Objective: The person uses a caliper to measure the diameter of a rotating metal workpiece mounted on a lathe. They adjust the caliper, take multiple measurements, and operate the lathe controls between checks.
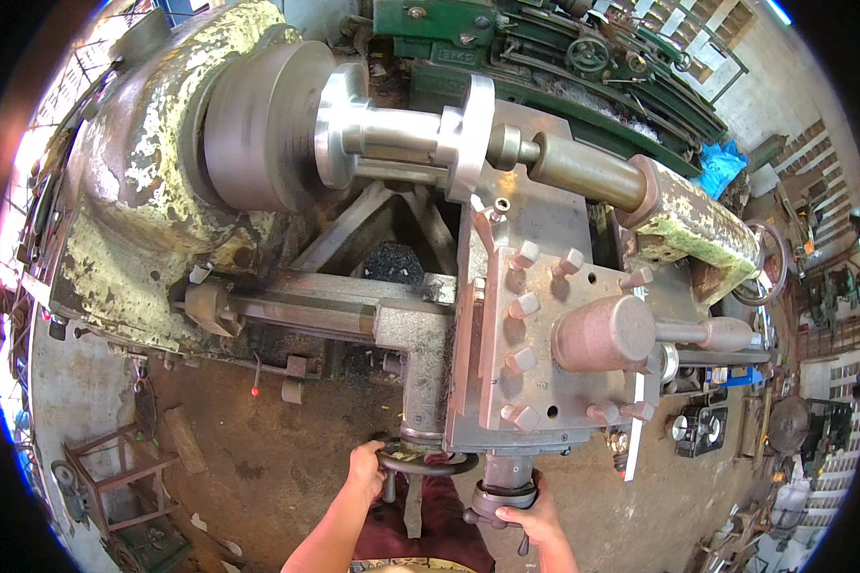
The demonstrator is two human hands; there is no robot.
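Note:
My left hand (367, 467) is closed round the left rim of the carriage handwheel (435, 465) at the front of a lathe. To its right, my right hand (533, 520) grips the cross-slide handle (503, 498), thumb on top; its fingers are partly hidden. Above both hands sits the square tool post (530, 334), with several square-headed bolts and a round clamping knob (604, 332). Behind it a shiny flanged metal workpiece (401, 132) runs between the chuck (268, 124) and the tailstock centre (514, 147). A cutting tool (483, 222) points toward the right flange, and I cannot tell whether it touches.
The headstock (124, 201), with peeling paint, stands at left and the tailstock (698, 229) at right. A green lathe (583, 76) stands behind. Dark chips (392, 263) lie below the workpiece. A metal frame stand (124, 477) is on the floor at left.

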